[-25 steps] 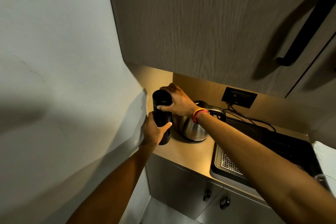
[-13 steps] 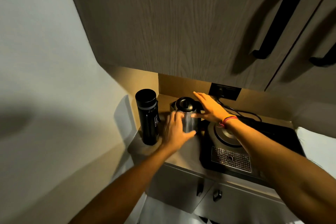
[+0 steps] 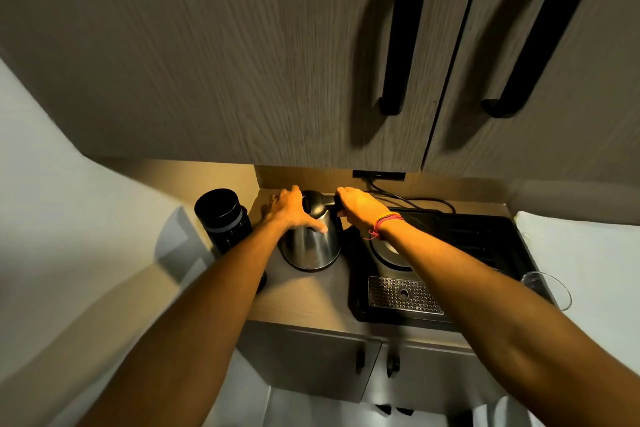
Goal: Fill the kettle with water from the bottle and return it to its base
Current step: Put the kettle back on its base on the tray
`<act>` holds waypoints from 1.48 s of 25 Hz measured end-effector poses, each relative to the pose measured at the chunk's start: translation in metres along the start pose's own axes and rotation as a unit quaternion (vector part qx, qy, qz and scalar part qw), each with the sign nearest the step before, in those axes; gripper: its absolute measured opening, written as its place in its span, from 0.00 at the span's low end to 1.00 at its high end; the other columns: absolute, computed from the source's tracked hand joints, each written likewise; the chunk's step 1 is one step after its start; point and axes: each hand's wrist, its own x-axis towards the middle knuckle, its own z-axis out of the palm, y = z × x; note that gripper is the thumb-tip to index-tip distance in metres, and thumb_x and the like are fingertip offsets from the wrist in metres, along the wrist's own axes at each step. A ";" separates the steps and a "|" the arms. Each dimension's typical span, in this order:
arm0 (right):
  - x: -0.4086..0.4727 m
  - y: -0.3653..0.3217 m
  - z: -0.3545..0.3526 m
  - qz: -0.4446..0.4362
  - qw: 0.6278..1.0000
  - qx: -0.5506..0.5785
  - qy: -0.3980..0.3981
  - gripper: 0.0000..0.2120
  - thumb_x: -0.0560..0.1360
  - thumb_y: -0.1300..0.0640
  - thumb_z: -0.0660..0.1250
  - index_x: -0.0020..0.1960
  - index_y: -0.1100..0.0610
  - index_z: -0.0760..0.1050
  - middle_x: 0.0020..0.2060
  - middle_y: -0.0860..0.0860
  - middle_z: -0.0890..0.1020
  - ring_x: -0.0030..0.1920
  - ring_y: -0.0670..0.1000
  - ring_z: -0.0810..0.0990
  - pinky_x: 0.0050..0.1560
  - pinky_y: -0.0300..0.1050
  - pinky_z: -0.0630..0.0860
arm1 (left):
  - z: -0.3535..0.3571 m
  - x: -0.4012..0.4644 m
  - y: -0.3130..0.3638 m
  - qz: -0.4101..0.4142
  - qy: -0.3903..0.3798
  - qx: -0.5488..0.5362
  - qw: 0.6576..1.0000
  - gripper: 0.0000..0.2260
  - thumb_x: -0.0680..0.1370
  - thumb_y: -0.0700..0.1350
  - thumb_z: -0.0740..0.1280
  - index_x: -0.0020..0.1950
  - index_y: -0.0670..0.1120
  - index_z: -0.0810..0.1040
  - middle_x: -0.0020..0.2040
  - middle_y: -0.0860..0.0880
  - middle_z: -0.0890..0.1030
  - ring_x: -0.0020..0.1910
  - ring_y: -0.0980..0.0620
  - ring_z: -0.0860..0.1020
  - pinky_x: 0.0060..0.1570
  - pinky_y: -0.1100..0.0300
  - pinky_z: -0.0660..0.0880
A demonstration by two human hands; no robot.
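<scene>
both hands' grip on steel kettle (image 3: pixel 311 246): left hand (image 3: pixel 289 210), right hand (image 3: pixel 356 206)

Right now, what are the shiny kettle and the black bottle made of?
The rounded silver kettle looks like polished steel: it mirrors the light. Its handle looks like black plastic. The tall black cylinder bottle has a duller sheen, so coated metal or plastic; I can't tell.

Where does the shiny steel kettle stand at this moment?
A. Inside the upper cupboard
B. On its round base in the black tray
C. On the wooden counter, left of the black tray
C: the steel kettle stands on the wooden counter, between the black bottle and the black tray; its round base is bare.
</scene>
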 end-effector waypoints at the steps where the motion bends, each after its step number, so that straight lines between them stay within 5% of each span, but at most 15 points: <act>1: 0.004 0.004 0.005 -0.008 1.000 0.005 0.012 0.15 0.80 0.65 0.57 0.37 0.55 0.59 0.32 0.47 0.59 0.31 0.43 0.57 0.33 0.31 0.56 | 0.001 -0.001 -0.001 0.003 0.010 -0.002 1.000 0.51 0.59 0.64 0.81 0.73 0.42 0.66 0.71 0.38 0.71 0.70 0.36 0.71 0.64 0.39 0.73; 3: -0.003 0.003 0.004 -0.011 0.999 -0.015 0.036 0.06 0.80 0.64 0.58 0.44 0.58 0.65 0.34 0.48 0.65 0.33 0.43 0.63 0.36 0.32 0.63 | 0.002 -0.004 -0.001 0.011 0.027 -0.013 0.999 0.50 0.58 0.65 0.81 0.71 0.43 0.67 0.70 0.39 0.72 0.69 0.36 0.71 0.63 0.41 0.73; 7: -0.010 0.010 -0.012 -0.015 0.996 0.025 0.081 0.21 0.78 0.67 0.58 0.32 0.53 0.56 0.29 0.47 0.60 0.29 0.44 0.56 0.31 0.36 0.56 | -0.012 -0.010 0.015 0.027 0.060 -0.052 0.996 0.50 0.59 0.65 0.81 0.73 0.43 0.66 0.72 0.38 0.69 0.71 0.34 0.69 0.65 0.38 0.72; 13: -0.032 0.076 -0.034 0.053 0.993 -0.023 0.106 0.16 0.77 0.60 0.59 0.31 0.55 0.60 0.30 0.52 0.66 0.32 0.55 0.62 0.32 0.40 0.63 | -0.032 -0.016 0.070 0.146 0.091 -0.136 0.976 0.49 0.61 0.60 0.83 0.76 0.45 0.68 0.75 0.42 0.71 0.74 0.39 0.68 0.72 0.43 0.67; 15: -0.034 0.081 -0.047 0.075 0.991 0.035 0.108 0.17 0.78 0.61 0.59 0.33 0.57 0.59 0.27 0.53 0.64 0.29 0.55 0.58 0.33 0.44 0.59 | -0.028 -0.017 0.091 0.154 0.069 -0.125 0.978 0.44 0.60 0.63 0.82 0.71 0.47 0.74 0.71 0.43 0.76 0.72 0.40 0.71 0.71 0.44 0.68; 17: -0.039 0.089 -0.054 0.103 0.985 0.035 0.131 0.13 0.78 0.60 0.60 0.35 0.56 0.65 0.29 0.55 0.71 0.32 0.58 0.66 0.35 0.46 0.64 | -0.022 -0.019 0.112 0.154 0.060 -0.088 0.982 0.37 0.60 0.68 0.79 0.61 0.48 0.79 0.65 0.43 0.79 0.68 0.40 0.74 0.67 0.44 0.71; 20: -0.052 0.113 -0.056 0.135 0.978 0.018 0.159 0.06 0.76 0.59 0.61 0.46 0.59 0.76 0.46 0.62 0.82 0.46 0.63 0.79 0.44 0.50 0.73 | -0.014 -0.023 0.143 0.170 0.057 -0.048 0.983 0.31 0.60 0.72 0.76 0.47 0.50 0.74 0.57 0.43 0.83 0.61 0.39 0.79 0.58 0.47 0.76; 26: -0.072 0.156 -0.042 0.130 0.976 0.024 0.175 0.12 0.75 0.63 0.65 0.58 0.61 0.72 0.55 0.60 0.78 0.55 0.61 0.78 0.50 0.48 0.72 | 0.015 -0.028 0.183 0.186 0.039 0.012 0.982 0.47 0.58 0.74 0.76 0.65 0.44 0.73 0.63 0.42 0.77 0.65 0.38 0.75 0.62 0.41 0.76; 37: -0.065 0.174 -0.020 0.098 0.979 0.021 0.178 0.12 0.77 0.62 0.64 0.60 0.62 0.70 0.57 0.60 0.76 0.55 0.61 0.77 0.55 0.55 0.74 | 0.025 -0.014 0.185 0.169 0.015 0.062 0.984 0.46 0.60 0.73 0.75 0.66 0.44 0.71 0.63 0.42 0.76 0.63 0.39 0.76 0.61 0.42 0.76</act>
